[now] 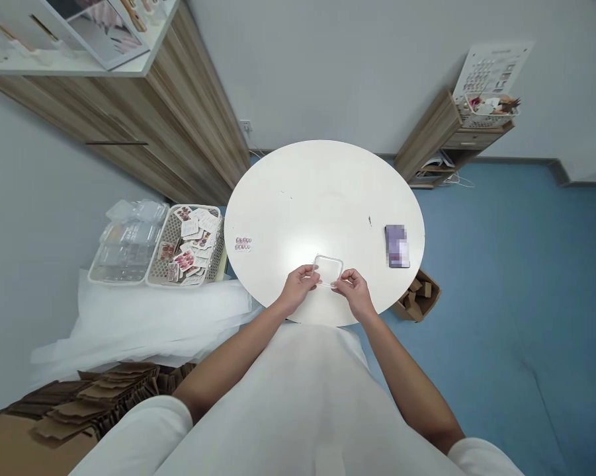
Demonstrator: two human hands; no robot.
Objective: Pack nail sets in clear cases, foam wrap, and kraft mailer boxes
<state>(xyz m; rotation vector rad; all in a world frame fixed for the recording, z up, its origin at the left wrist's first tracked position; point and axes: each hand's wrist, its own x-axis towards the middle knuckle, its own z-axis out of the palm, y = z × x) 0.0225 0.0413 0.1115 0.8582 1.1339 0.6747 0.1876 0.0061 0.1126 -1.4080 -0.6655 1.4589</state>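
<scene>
Between my two hands, near the front edge of the white oval table (327,175), is a clear plastic box (329,270). My left hand (299,285) grips its left side with thumb and fingers. On the opposite side, my right hand (353,291) pinches the lower right corner. Whether anything lies inside the box, I cannot tell. A small card of press-on nails (243,244) rests by itself toward the table's left side. Over on the right lies a purple box or packet (397,246), its surface blurred.
Left of the table, one white basket (221,228) holds many nail cards and another holds clear plastic boxes (129,244). White wrapping sheets (153,317) and folded cardboard (99,403) are below. A carton (419,297) stands at the table's right; cabinets flank the back.
</scene>
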